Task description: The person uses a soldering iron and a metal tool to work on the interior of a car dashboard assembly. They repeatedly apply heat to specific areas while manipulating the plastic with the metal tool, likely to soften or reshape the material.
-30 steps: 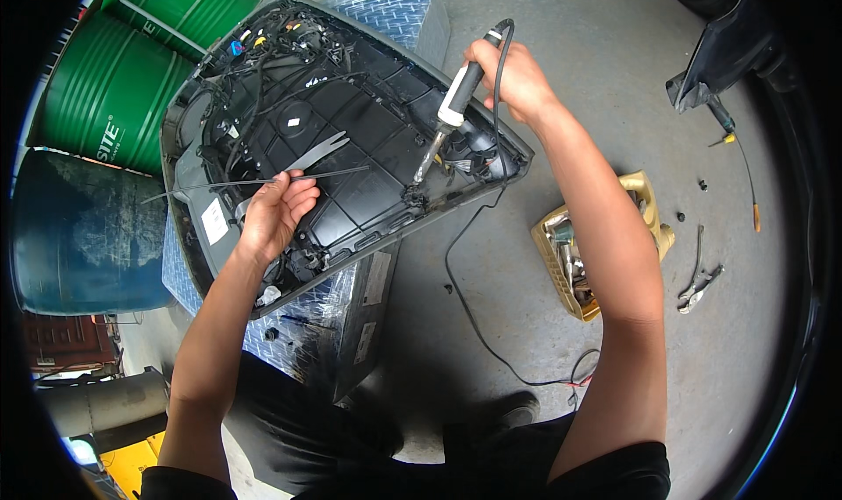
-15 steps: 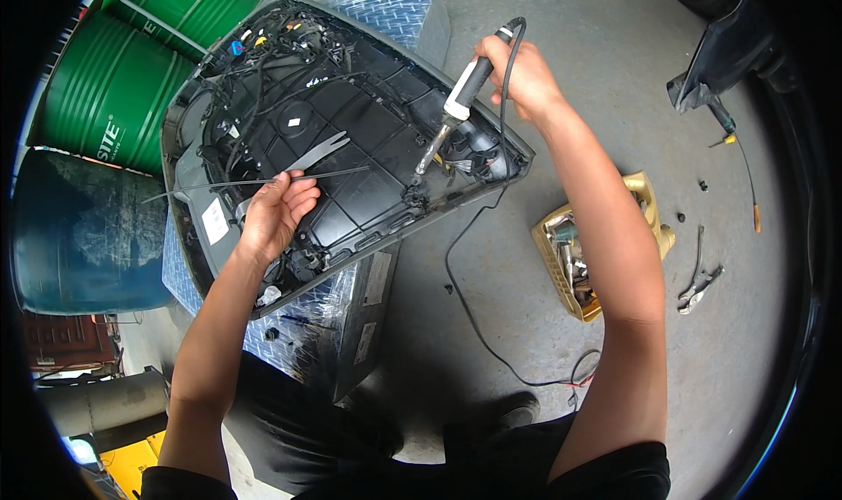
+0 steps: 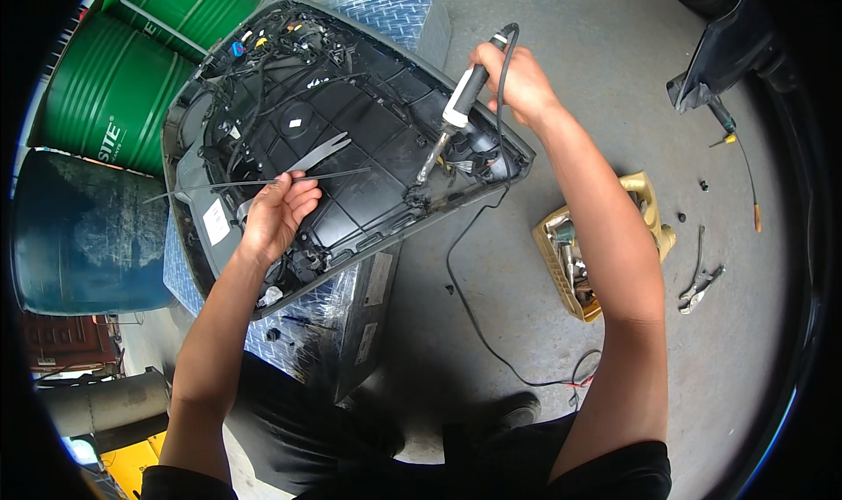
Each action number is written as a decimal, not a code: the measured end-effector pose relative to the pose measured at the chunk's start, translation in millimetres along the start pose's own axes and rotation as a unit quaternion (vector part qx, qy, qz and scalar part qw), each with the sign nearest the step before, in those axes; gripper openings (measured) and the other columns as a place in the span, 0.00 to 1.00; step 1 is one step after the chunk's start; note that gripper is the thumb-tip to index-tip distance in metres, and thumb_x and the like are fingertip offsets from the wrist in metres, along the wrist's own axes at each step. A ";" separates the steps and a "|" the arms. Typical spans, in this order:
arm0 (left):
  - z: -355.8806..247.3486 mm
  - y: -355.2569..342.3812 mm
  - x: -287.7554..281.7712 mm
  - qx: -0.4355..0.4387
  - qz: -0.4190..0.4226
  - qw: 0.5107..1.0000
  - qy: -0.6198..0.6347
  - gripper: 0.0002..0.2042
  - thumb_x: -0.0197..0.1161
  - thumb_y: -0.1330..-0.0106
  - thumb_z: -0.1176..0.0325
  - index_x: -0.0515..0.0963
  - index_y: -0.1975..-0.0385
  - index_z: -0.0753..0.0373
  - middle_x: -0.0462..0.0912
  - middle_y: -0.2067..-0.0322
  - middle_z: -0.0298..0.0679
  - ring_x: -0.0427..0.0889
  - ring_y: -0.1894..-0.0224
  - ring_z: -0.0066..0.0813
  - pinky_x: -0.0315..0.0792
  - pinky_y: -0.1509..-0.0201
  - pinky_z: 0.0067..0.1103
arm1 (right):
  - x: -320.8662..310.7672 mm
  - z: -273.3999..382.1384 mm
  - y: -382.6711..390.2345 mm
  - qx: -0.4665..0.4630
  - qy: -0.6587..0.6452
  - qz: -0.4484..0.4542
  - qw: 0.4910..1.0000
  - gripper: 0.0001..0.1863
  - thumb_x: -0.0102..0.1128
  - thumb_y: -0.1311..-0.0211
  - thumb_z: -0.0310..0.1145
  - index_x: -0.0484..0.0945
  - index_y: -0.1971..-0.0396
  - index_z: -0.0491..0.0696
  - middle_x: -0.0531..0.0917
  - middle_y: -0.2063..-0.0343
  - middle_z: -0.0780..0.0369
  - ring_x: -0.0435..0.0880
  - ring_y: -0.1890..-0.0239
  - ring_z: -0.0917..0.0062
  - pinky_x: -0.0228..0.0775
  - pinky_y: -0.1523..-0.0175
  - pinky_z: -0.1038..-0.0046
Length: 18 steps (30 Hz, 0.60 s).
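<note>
Working, as far as can be judged, along the lower right edge of a large black plastic panel, apparently heating the plastic there. Supporting that panel, ribbed side up, on a blue-patterned box wrapped in film.

Grasping the handle of a black-and-white heat tool in the right hand, trailing a cord beside the palm. Angling the metal nozzle down at a rough dark lump near the edge; being unable to tell whether touching it or pointing from just above.

Pinching a thin dark rod between thumb and fingers of the left hand, over the panel, with the other fingers loosely curled. Aiming one end toward the nozzle but holding it well apart, just beside a forked tool lying on the panel.

Calling next, most likely, for a steady nozzle at the lump, then for guiding the rod's end in close without snagging the forked tool.

Compared with half a second ago, bringing the heat tool slightly lower, closer to the lump; holding the rod practically in the same place.
</note>
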<state>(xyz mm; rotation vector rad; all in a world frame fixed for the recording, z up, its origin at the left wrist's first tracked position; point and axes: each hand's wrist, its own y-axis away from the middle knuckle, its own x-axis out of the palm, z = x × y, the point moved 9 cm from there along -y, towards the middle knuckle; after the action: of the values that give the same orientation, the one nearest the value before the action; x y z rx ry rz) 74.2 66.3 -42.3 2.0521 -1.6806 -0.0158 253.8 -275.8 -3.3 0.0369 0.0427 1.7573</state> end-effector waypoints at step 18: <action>-0.5 0.6 1.7 0.000 -0.003 1.000 -0.005 0.15 0.45 0.25 0.63 0.72 0.55 0.68 0.83 0.60 0.49 0.84 0.58 0.36 0.81 0.53 0.25 | -3.5 -0.5 1.4 0.016 0.005 0.001 1.000 0.17 0.55 0.47 0.42 0.78 0.74 0.40 0.67 0.86 0.68 0.62 0.86 0.84 0.61 0.80 0.75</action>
<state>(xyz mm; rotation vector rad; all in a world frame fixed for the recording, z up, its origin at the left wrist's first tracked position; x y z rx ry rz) 74.2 64.8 -41.2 2.0592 -1.6807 -0.0272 253.0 -279.5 -3.7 0.0511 0.0784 1.7583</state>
